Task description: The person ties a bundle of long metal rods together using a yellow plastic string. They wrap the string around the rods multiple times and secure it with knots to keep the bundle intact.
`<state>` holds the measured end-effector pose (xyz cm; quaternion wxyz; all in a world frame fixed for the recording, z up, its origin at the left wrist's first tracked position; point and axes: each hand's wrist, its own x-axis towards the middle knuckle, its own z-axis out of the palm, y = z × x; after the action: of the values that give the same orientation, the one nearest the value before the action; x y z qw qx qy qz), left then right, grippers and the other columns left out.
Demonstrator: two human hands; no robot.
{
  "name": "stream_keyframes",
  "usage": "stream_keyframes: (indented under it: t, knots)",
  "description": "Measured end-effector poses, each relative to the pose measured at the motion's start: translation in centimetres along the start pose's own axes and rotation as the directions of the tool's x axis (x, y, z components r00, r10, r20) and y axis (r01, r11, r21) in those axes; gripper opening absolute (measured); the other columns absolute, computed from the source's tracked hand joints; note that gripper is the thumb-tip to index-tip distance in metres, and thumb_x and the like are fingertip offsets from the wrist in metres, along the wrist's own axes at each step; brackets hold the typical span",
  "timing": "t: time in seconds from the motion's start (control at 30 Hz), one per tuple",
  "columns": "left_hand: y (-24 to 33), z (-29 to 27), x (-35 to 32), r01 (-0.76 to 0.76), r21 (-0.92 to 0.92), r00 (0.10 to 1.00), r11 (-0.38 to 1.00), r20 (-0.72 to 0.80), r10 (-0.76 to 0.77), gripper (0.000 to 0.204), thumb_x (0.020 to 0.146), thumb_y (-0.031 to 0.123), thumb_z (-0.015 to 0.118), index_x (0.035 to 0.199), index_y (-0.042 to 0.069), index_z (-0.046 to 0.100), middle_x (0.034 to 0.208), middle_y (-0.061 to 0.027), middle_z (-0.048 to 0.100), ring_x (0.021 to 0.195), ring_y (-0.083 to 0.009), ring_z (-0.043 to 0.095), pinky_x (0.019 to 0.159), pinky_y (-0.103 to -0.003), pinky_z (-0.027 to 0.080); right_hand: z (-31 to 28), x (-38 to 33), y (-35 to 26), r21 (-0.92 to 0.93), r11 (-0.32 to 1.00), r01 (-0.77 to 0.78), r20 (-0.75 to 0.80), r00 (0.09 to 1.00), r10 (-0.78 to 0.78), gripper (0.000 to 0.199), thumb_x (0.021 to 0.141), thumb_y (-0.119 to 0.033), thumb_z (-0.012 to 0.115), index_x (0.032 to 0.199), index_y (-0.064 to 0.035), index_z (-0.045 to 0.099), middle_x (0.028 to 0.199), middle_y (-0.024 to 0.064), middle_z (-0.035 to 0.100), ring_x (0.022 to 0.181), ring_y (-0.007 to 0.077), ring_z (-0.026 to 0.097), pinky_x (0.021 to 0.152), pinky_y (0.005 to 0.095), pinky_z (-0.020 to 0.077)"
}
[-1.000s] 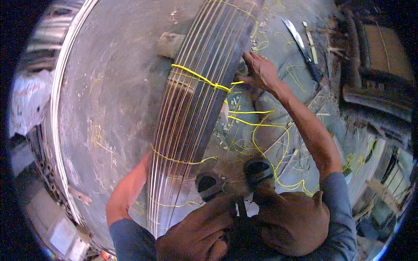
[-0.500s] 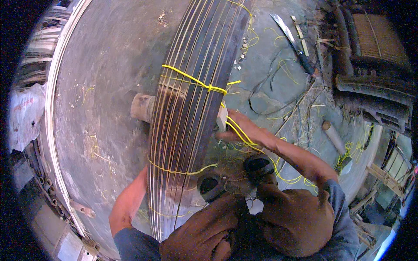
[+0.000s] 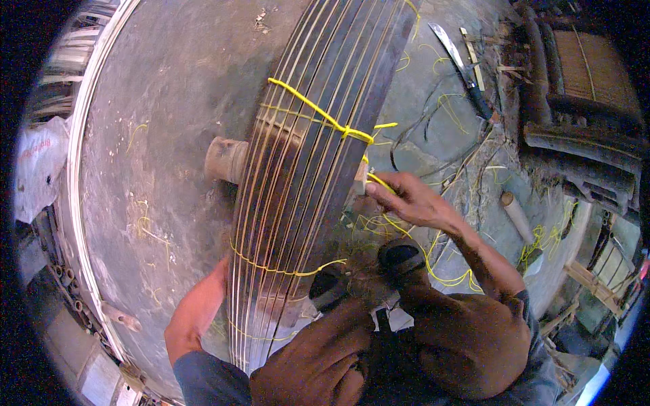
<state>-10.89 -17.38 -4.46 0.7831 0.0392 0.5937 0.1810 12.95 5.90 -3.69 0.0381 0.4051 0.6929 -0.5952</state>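
A long bundle of dark, narrow slats (image 3: 298, 183), probably bamboo or wood, runs from the far edge toward me, left of my legs. A thick yellow cord (image 3: 308, 105) crosses it, knotted near its right side. Closer to me, a thinner yellow tie (image 3: 271, 269) goes round it, one end sticking out. Beside the bundle's right edge, my right hand (image 3: 409, 197) pinches a yellow cord between thumb and fingers, next to a pale wooden block (image 3: 361, 177). My left forearm (image 3: 200, 301) reaches behind the bundle's left side, which hides the hand.
A round wooden piece (image 3: 227, 160) juts from under the bundle's left side. A large knife (image 3: 460, 64) and a pale stick (image 3: 472, 57) lie at the far right. Loose yellow cord (image 3: 447, 276) trails by my right foot. A short pole (image 3: 516, 215) lies farther right.
My right hand has moved a little right, away from the bundle's edge, with the cord in its fingers. The bundle's far part has shifted to the right. My left arm has hardly moved.
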Motion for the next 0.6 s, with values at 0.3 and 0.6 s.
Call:
stream_keyframes:
  t: [0.3,0.6]
  knots:
    - [3.7,-2.8,3.4,-0.095,0.053,0.994,0.994,-0.051,0.098,0.064,0.09,0.063,0.04,0.101,0.003,0.057,0.095,-0.0118,0.062,0.075,-0.0195,0.054,0.07,-0.031,0.042,-3.9,0.6,0.2,-0.032,0.999,-0.001,-0.081,0.997,-0.002,0.039,0.101,-0.035,0.04,0.086,-0.0031,0.055,0.066,-0.0066,0.035,0.063,0.0069,0.032,0.055,0.0262,0.0288]
    - [5.6,-6.0,4.7,-0.208,0.13,0.96,0.969,-0.164,0.228,0.06,0.091,0.061,0.041,0.096,0.004,0.058,0.09,-0.0113,0.062,0.068,-0.0184,0.054,0.064,-0.029,0.043,-2.8,-3.6,8.2,-0.288,0.95,0.117,-0.361,0.906,-0.221,0.027,0.1,-0.023,0.044,0.092,0.0,0.055,0.071,0.0036,0.05,0.067,0.012,0.046,0.062,0.0284,0.0395]
